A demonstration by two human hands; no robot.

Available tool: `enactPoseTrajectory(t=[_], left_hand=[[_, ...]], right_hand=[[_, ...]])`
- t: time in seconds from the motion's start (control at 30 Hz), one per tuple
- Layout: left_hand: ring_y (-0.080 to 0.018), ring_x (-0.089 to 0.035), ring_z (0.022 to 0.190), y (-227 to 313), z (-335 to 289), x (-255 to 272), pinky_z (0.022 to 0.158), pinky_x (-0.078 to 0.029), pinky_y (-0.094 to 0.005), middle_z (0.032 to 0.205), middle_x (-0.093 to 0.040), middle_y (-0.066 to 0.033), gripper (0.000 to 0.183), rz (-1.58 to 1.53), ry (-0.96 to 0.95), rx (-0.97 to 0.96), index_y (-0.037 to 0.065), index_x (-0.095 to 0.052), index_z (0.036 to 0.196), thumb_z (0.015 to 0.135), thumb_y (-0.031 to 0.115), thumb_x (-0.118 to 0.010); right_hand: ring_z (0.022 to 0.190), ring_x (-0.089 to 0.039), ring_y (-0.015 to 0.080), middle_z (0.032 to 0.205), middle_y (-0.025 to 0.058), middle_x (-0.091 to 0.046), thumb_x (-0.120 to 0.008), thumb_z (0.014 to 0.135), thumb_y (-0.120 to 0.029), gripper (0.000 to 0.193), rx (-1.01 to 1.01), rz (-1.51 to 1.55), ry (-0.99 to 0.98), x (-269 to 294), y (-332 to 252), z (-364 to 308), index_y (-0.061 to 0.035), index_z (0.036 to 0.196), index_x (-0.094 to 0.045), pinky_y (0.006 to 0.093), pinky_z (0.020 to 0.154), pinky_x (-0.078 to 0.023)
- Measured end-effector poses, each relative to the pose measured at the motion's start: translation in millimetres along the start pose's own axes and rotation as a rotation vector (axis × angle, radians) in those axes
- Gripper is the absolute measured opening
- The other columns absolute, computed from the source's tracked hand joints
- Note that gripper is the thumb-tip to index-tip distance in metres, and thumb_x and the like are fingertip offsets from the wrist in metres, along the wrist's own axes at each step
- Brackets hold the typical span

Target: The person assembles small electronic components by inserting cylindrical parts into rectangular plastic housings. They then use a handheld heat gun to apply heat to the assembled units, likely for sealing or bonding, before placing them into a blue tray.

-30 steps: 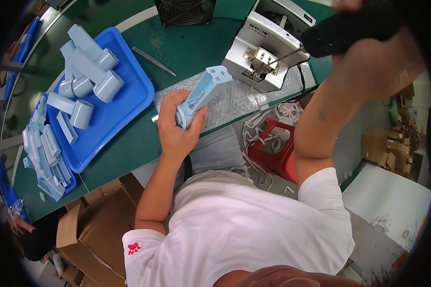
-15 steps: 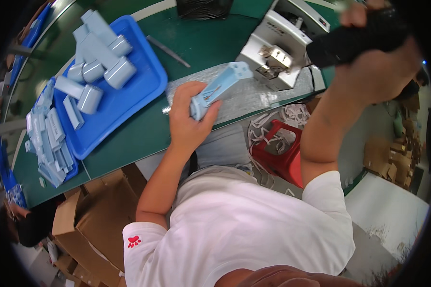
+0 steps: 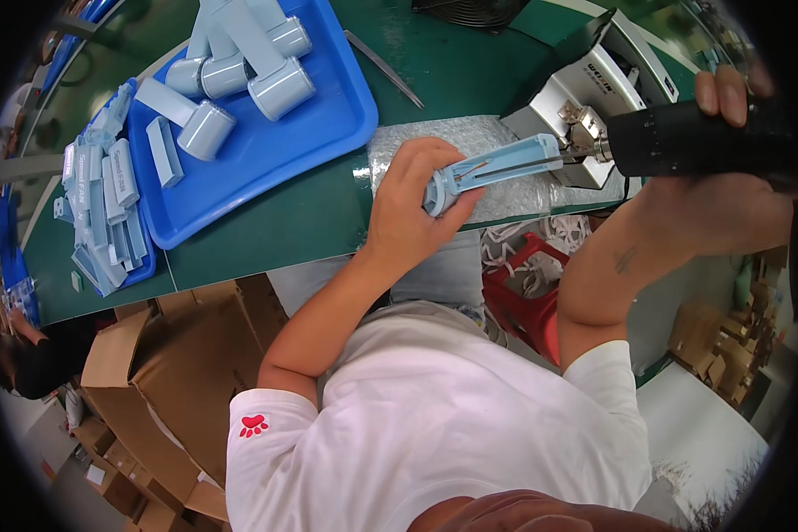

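My left hand (image 3: 410, 202) grips the rounded end of a light blue plastic housing (image 3: 539, 147), its hollow side facing up and a thin copper-coloured wire inside. A black electric screwdriver (image 3: 665, 140) is wrapped in my right hand (image 3: 727, 211). Its long thin bit (image 3: 514, 168) reaches lengthwise into the housing toward the held end; whether the tip touches a screw is too small to tell. Just beyond the housing stands a silver-white screw feeder (image 3: 585, 80) on the bench.
A blue tray (image 3: 275, 173) at the left carries several light blue housings with round ends. Beside it, narrow light blue covers (image 3: 97, 199) lie heaped in a second tray. Tweezers (image 3: 386, 69) and bubble wrap (image 3: 496, 133) rest on the green bench. A red stool (image 3: 528, 306) stands below.
The screwdriver has come down and left from beside the feeder, and its bit is now inside the housing. My left hand has turned the housing flatter. The view has shifted.
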State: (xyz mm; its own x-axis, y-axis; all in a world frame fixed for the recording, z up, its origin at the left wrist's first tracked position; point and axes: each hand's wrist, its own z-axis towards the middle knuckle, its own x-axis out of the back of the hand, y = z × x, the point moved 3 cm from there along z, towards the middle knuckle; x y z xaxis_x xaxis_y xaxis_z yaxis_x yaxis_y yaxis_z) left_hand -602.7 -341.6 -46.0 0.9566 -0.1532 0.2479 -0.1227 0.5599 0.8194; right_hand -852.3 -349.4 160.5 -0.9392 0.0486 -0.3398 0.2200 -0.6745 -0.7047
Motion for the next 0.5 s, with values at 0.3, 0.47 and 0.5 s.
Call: enactPoseTrajectory(t=[0.3, 0.47, 0.5], left_hand=[[-0.0300, -0.066, 0.100, -2.6, -0.5, -0.3, 0.086, -0.054, -0.0370, 0.111, -0.066, -0.0139, 0.041, 0.001, -0.005, 0.006, 0.003, -0.063, 0.109, 0.075, 0.004, -0.086], [-0.0302, -0.067, 0.100, -1.9, 0.1, 0.1, 0.085, -0.054, -0.0371, 0.110, -0.066, -0.0142, 0.040, -0.004, -0.009, 0.015, 0.003, -0.063, 0.108, 0.075, 0.004, -0.086], [-0.0302, -0.067, 0.100, -2.5, -0.3, 0.1, 0.085, -0.054, -0.0371, 0.110, -0.066, -0.0143, 0.040, -0.007, -0.013, 0.020, 0.003, -0.064, 0.108, 0.075, 0.004, -0.086]], right_hand=[[0.078, -0.052, 0.0200, 0.104, 0.0138, -0.054, -0.055, 0.091, -0.067, 0.071, 0.056, -0.135, 0.092, -2.7, 8.5, -12.3, -0.0010, 0.117, -0.056, 0.0338, 0.068, -0.044], [0.078, -0.053, 0.0200, 0.104, 0.0139, -0.053, -0.057, 0.090, -0.067, 0.071, 0.061, -0.119, 0.077, -2.7, 10.9, -13.8, -0.0009, 0.116, -0.055, 0.0339, 0.069, -0.044], [0.078, -0.053, 0.0200, 0.104, 0.0139, -0.053, -0.057, 0.090, -0.067, 0.071, 0.060, -0.114, 0.071, -2.9, 11.6, -14.4, -0.0009, 0.116, -0.055, 0.0339, 0.069, -0.044]])
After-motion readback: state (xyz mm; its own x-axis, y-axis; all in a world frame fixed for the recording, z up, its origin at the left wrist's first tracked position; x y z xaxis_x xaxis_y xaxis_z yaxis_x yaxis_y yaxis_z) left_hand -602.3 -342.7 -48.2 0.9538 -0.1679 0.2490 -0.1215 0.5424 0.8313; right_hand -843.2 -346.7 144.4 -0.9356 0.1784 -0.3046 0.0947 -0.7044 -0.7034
